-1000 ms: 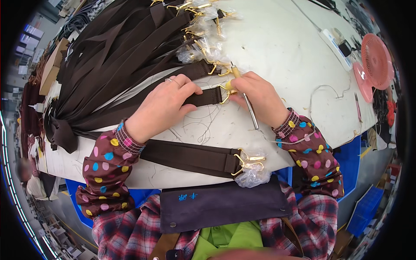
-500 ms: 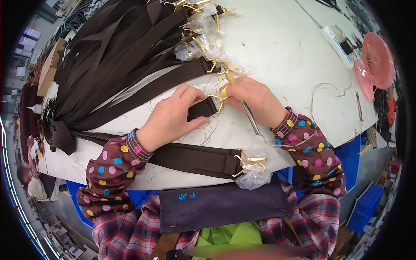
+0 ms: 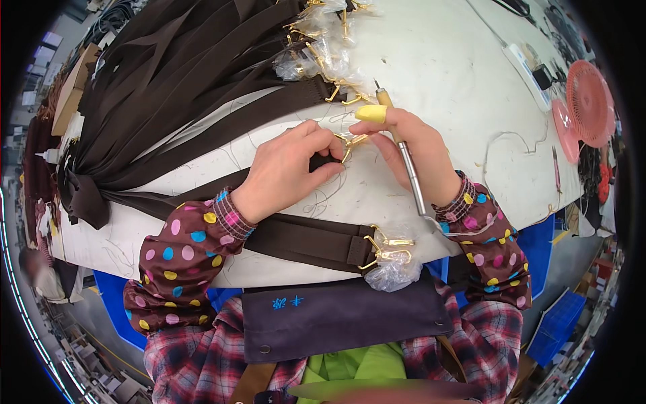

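Observation:
My left hand [image 3: 289, 165] is closed in a pinch on the end of a dark brown fabric strap [image 3: 225, 183], beside its gold metal hook [image 3: 348, 144]. My right hand [image 3: 420, 151] holds a slim corded hot pen [image 3: 410, 176], like a soldering iron, with a tan grip and thin tip pointing away from me. A yellow finger cover [image 3: 371, 114] sits on the right index finger, stretched over the hook; the thumb is apart from it. Nearer me lies a wider brown strap [image 3: 306, 244] with gold hooks [image 3: 389, 254] partly wrapped in clear plastic.
A knotted bundle of brown straps [image 3: 182, 87] fills the far left, its gold hooks bagged in plastic [image 3: 330, 57]. At the right are a power strip [image 3: 528, 75], a pink fan [image 3: 589, 101] and a thin pen-like tool [image 3: 556, 170]. Loose threads lie on the white table [image 3: 444, 67].
My left hand has shifted right with the strap end. My right hand has moved right, its index finger lifted and straightened, and the pen's tip has swung to the right of the hook.

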